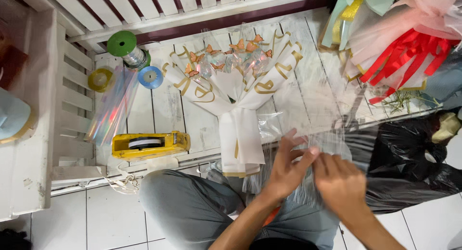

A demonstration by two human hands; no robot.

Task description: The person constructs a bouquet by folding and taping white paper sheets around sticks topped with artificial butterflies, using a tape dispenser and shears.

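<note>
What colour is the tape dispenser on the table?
Yellow tape dispenser, clearest in the head view.

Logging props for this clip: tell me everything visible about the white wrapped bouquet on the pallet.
The bouquet lies flat on the white slatted pallet, its fan-shaped top pointing away from the person. White paper with gold edging and gold script wraps it; small orange butterflies and iridescent pieces fill the top. The narrow stem end overhangs the pallet edge near the person's knee. Clear cellophane lies beside it. Neither hand touches it.

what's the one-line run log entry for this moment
left hand pinching clear cellophane sheet | right hand gripping same sheet | white wrapped bouquet on table | yellow tape dispenser left
</note>
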